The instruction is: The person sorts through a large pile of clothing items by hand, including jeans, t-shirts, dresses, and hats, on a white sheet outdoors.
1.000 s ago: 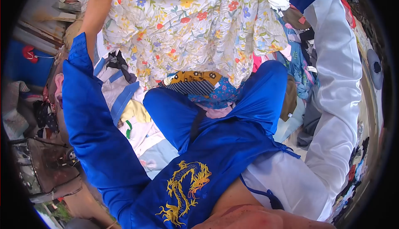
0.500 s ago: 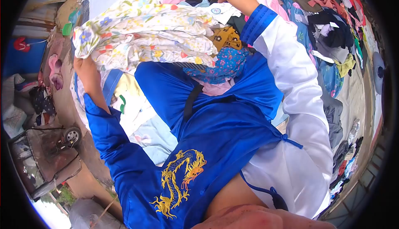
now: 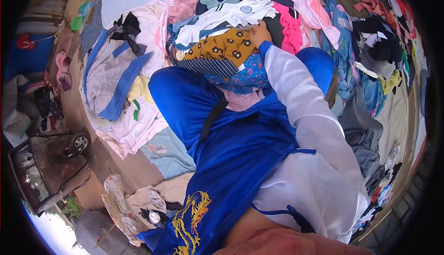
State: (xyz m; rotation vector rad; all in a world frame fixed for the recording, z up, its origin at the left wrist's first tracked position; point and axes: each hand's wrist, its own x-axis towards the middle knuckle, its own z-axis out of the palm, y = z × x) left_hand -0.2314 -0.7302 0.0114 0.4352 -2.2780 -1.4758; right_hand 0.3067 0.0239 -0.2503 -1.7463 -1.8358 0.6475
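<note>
My right hand is at the right edge of the clothes pile between my knees. Its fingers close on the border of a mustard garment with dark flowers. Above that lies a white shirt with a round badge; below are a striped dark cloth and a blue floral garment. At lower left, a white floral garment hangs by the end of my blue left sleeve. My left hand is hidden there, so I cannot make out its fingers.
A grey garment with blue trim is spread on pale cloths to the left. Bright pink fabric and dark clothes lie to the right. A wheeled cart and pink shoes are at far left.
The white floral garment has gone from over the pile to the lower left, along with my left arm. My right hand has come down onto the mustard garment, now uncovered.
</note>
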